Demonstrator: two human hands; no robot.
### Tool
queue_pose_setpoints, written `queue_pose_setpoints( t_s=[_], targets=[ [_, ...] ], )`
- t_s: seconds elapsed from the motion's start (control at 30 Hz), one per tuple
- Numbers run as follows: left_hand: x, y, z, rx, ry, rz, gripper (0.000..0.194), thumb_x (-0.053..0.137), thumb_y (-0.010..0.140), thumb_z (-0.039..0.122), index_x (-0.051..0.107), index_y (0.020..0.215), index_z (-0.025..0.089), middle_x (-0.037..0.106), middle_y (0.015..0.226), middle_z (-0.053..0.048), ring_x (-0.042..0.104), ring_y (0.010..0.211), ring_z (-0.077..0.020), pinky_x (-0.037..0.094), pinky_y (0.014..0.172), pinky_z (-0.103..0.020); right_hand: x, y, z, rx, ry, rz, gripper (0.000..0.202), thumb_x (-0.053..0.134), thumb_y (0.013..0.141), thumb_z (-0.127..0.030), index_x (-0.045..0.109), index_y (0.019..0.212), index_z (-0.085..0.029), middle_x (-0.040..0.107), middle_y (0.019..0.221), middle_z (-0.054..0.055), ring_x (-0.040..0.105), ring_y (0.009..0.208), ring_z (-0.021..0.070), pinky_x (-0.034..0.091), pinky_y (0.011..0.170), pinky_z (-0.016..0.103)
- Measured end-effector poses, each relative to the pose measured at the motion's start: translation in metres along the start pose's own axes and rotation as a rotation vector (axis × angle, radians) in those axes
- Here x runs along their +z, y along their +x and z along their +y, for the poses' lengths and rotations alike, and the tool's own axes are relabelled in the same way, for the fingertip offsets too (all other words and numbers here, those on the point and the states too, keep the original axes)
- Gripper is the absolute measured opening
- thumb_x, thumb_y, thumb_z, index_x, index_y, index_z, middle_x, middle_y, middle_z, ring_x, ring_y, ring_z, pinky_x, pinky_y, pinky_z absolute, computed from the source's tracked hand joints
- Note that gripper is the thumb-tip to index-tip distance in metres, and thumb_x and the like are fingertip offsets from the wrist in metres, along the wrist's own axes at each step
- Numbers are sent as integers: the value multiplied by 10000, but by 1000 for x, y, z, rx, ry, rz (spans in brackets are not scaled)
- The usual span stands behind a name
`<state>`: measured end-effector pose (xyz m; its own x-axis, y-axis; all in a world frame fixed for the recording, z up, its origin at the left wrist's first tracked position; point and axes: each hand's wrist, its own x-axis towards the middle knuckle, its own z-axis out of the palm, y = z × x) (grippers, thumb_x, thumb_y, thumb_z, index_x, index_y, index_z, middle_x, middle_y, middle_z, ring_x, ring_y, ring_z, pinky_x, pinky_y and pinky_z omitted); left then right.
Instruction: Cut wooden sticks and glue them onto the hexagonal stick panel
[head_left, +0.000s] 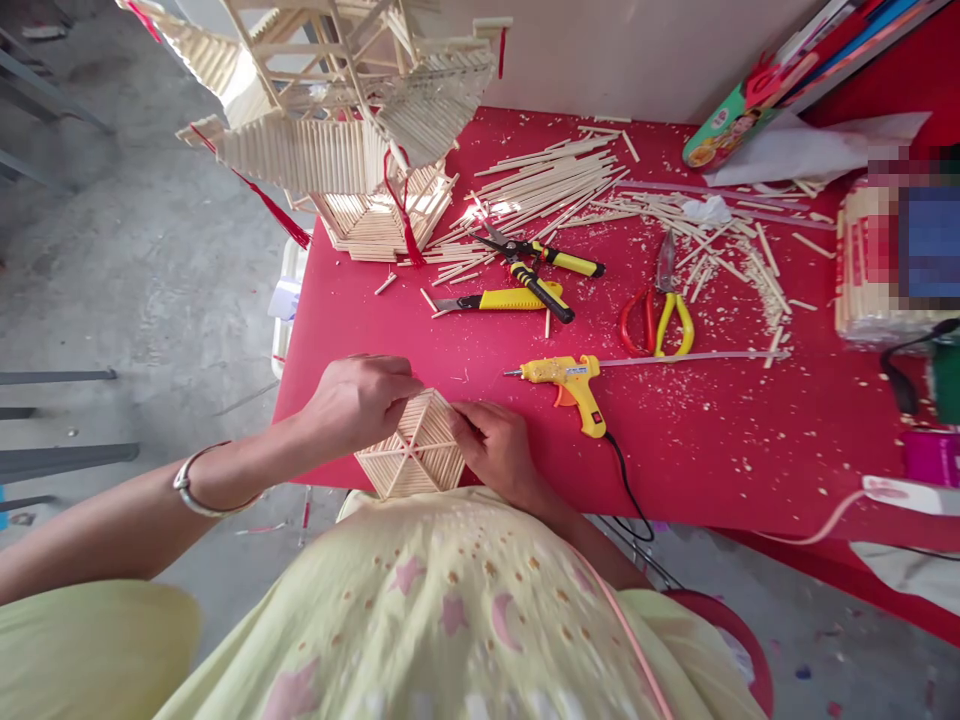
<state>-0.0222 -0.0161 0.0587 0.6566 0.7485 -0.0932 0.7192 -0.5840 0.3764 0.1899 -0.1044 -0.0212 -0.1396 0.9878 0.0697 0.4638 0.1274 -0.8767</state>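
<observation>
A six-sided panel of thin wooden sticks, with spokes meeting at its middle, rests at the near edge of the red table, close to my body. My left hand, with a silver bangle at the wrist, is over its upper left edge, fingers pressed together; what they pinch is hidden. On the right edge of the panel lies my right hand, its thumb and fingers closed on it. A yellow glue gun lies just to the right, its nozzle pointing left.
A tiered stick model with red tassels stands at the back left of the red table. Loose sticks, pliers, a yellow cutter and red-yellow cutters lie behind. A glue stick touches the gun's rear.
</observation>
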Motion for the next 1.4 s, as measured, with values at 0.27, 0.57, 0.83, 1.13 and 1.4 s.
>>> queue_pose_setpoints(
  t_s=[0.27, 0.57, 0.83, 1.13, 1.4],
  targets=[
    [4, -1, 0, 129, 238, -40, 294, 506, 863, 113, 783, 853, 213, 694, 771, -47, 572, 651, -170, 331, 576, -313, 0, 1, 0, -30, -73, -15, 307, 494, 1064, -365, 757, 966, -241, 781, 854, 57, 695, 778, 186, 526, 792, 304],
    [7, -6, 3, 276, 383, -8, 283, 491, 937, 79, 710, 782, 170, 659, 740, -55, 525, 627, -174, 296, 576, -335, -2, 1, -1, -51, -45, -5, 319, 492, 1065, -356, 749, 930, -221, 761, 819, 55, 679, 760, 178, 509, 774, 300],
    [9, -7, 9, 274, 341, 21, 350, 444, 1024, 148, 713, 803, 166, 658, 723, -61, 544, 623, -175, 333, 556, -341, 0, -1, 4, -48, -62, -20, 315, 514, 1058, -375, 761, 922, -235, 747, 779, 45, 663, 731, 176, 511, 757, 303],
    [15, -25, -32, -180, -719, -10, 548, 781, 864, 353, 666, 1378, 198, 736, 1246, -135, 725, 1039, -214, 609, 872, -321, -6, -7, 3, 10, 117, 60, 240, 565, 1040, -366, 772, 1058, -247, 800, 950, 51, 729, 847, 184, 576, 837, 317],
    [53, -46, -8, -604, -1480, 41, 382, 884, 760, 449, 749, 970, 160, 782, 942, -93, 747, 855, -221, 622, 766, -330, -17, -12, -1, 26, 30, 109, 194, 607, 1024, -354, 770, 1073, -260, 791, 969, 55, 732, 889, 200, 593, 859, 347]
  ],
)
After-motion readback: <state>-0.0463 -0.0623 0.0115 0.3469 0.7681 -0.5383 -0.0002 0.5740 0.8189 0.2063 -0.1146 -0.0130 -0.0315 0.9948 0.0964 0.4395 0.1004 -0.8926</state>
